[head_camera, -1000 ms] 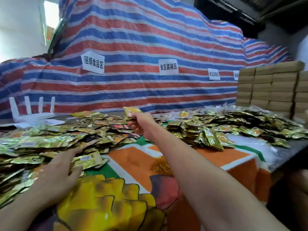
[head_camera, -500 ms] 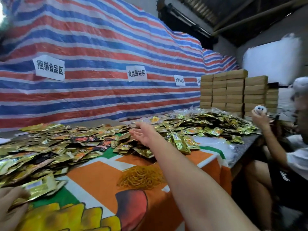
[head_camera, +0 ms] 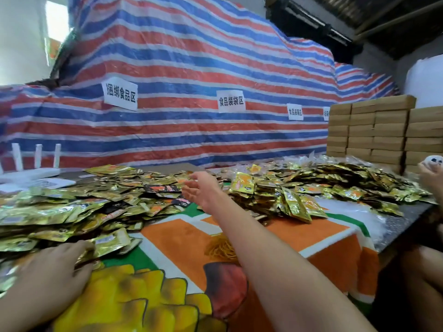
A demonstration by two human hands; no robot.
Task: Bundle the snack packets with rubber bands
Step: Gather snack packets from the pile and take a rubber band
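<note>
head view:
- right hand (head_camera: pixel 201 190) stretched out toward 12 o'clock, just above frame centre. Fingers straight, slightly spread, palm turned to 9 o'clock, nothing held. Hovering at the inner edge of the left heap, over the gap between the two heaps.
- left hand (head_camera: pixel 55 267) at 8 o'clock, back up, laid on the near edge of the left heap of snack packets (head_camera: pixel 72 207). Fingertips on a gold packet (head_camera: pixel 110 243); can't tell whether pinching or just resting.
- left heap mostly gold foil with a few black packs, spread from 9 to 11 o'clock. second heap (head_camera: pixel 311 185) from 1 to 3 o'clock, loose.
- rubber bands (head_camera: pixel 217 248): orange-yellow tangle on the cloth near frame centre, between the heaps, partly hidden behind the right forearm, apart from both hands.
- printed cloth (head_camera: pixel 172 238) in orange, green and yellow over the tabletop (head_camera: pixel 402 221); dark bare strip at 4 o'clock.
- behind: striped tarp (head_camera: pixel 191 68) with paper signs (head_camera: pixel 121 95), stacked cardboard boxes (head_camera: pixel 374 130) at 2 o'clock, white device (head_camera: pixel 31 172) with upright antennas at 9 o'clock.
- another person's hand (head_camera: pixel 429 178) at the 3 o'clock edge, around a small white object (head_camera: pixel 432 161).
</note>
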